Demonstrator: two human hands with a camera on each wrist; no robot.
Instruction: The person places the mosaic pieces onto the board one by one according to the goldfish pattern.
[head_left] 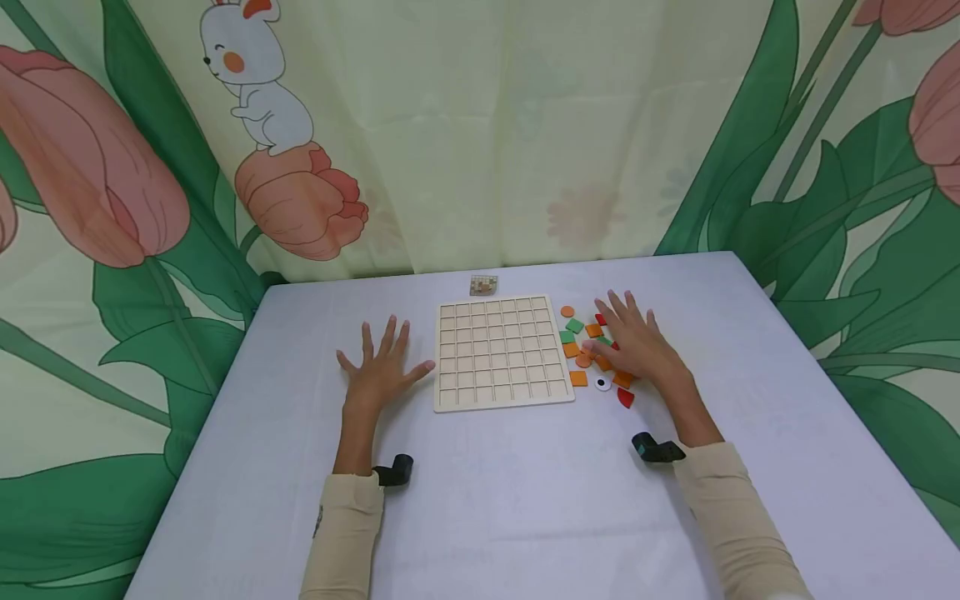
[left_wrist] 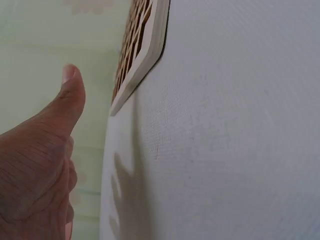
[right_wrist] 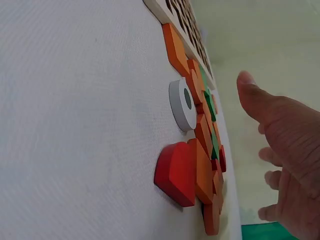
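Nearest the camera, two beige sleeves (head_left: 341,537), one behind the left hand (head_left: 377,377), one behind the right hand (head_left: 639,343). Far beyond both hands, a pale curtain (head_left: 465,167) printed with pink tulips (head_left: 112,167), green leaves (head_left: 67,517) and a white rabbit (head_left: 258,92). Beneath both hands, a white-covered table (head_left: 517,508). Between the hands, lying flat, a square wooden grid board (head_left: 501,353), with its left edge just beside the left thumb (head_left: 420,372). To the board's left, the left hand, with straight fingers spread wide, gripping nothing. On the other side, the right hand, likewise splayed, with nothing in its grasp, hovering over coloured pieces (head_left: 583,361). At each wrist, on the thumb side, a small black device (head_left: 401,470). Past the left fingertips, just behind the board, a patterned card (head_left: 483,286), with details too small to make out. Under and around the right hand, near the board's right edge, orange squares (head_left: 578,379), orange rounds (head_left: 567,312), green squares (head_left: 574,326), bits of red (head_left: 601,319). Nearest the right wrist, a red wedge (head_left: 626,398), beside a white disc (head_left: 602,385) with a black dot.
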